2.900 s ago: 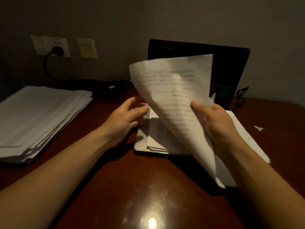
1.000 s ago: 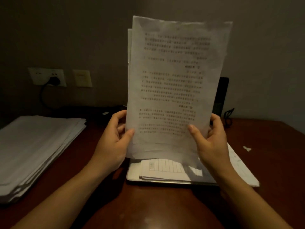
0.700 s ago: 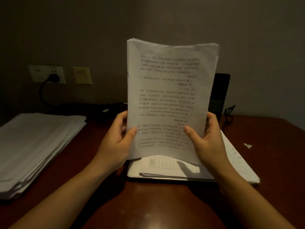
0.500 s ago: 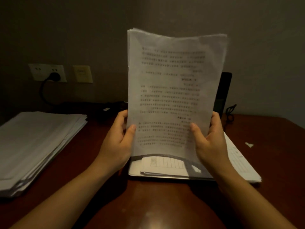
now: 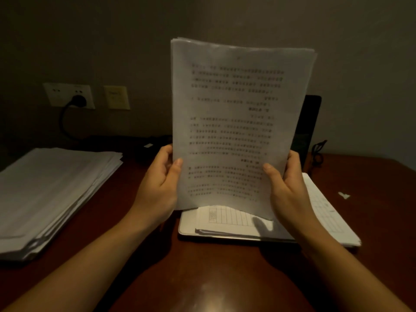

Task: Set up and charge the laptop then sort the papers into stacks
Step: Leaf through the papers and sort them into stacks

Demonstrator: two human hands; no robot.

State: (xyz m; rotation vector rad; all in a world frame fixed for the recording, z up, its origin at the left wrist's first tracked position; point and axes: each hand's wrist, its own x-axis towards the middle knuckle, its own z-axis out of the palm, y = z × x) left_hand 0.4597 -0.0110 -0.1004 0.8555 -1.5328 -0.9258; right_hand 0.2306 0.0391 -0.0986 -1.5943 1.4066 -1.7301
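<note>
White printed sheets [image 5: 238, 122] stand upright above the laptop [image 5: 225, 233] at the table's [image 5: 202, 278] middle, left hand [image 5: 157, 188] and right hand [image 5: 288, 190] pinching the side edges, likely to square them for stacking.
</note>
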